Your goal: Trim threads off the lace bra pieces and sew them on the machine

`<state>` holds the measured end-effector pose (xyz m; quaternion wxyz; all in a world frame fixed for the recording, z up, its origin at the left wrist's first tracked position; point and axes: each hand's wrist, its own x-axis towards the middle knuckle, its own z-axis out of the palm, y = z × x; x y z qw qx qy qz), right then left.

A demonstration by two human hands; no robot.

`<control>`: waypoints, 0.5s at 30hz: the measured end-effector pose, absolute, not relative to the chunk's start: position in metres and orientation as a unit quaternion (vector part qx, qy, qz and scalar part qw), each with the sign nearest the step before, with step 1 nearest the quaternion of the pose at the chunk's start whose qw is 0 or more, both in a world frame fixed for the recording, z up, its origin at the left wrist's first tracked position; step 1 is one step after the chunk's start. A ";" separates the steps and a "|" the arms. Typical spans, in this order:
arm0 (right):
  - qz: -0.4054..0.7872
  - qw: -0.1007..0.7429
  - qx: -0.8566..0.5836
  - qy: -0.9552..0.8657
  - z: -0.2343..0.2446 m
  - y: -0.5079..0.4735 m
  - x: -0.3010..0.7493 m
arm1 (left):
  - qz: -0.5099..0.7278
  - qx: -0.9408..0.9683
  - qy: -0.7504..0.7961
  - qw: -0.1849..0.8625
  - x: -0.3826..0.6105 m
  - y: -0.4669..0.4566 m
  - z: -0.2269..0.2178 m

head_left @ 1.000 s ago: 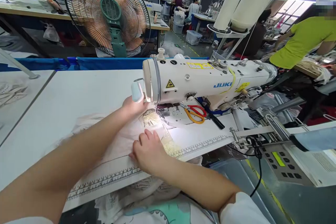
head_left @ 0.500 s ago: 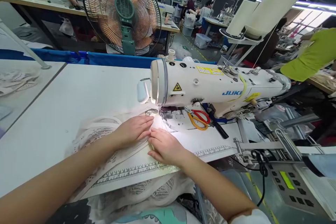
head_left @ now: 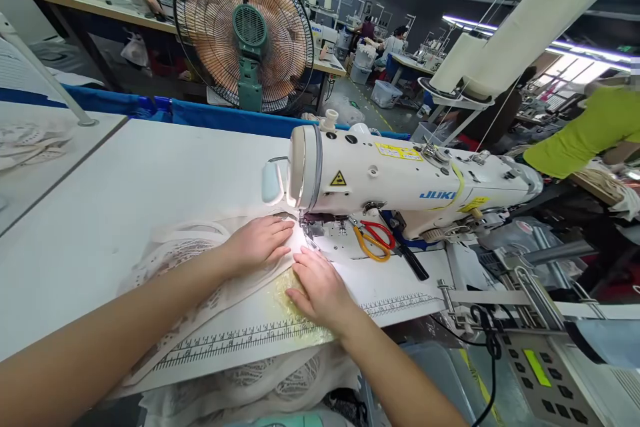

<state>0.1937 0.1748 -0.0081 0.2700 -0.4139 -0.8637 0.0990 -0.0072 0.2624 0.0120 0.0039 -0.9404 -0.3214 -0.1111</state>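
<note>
While the lace (head_left: 185, 257) lies at 7 o'clock of the foot (head_left: 306, 225), left hand (head_left: 257, 243) and right hand (head_left: 320, 290) press it flat, fingers together, nothing pinched. Looks like seam alignment; feeding onward needs even two-handed pressure.

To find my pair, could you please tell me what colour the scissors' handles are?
The scissors have one red, one orange handle; head view.

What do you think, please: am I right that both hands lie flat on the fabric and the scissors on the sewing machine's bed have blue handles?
Not quite. The head view shows the scissors on the bed of the sewing machine with one red and one orange handle, not blue. The left hand and right hand do lie flat on the fabric.
</note>
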 end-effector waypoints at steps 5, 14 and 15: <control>0.091 0.288 -0.413 -0.859 -0.008 0.175 0.194 | -0.102 -0.942 -0.319 0.008 -0.005 0.266 0.016; 0.089 0.288 -0.426 -0.853 -0.008 0.177 0.196 | -0.101 -0.943 -0.316 0.006 -0.001 0.267 0.022; 0.089 0.285 -0.429 -0.852 -0.008 0.177 0.195 | -0.102 -0.943 -0.316 0.008 -0.001 0.269 0.021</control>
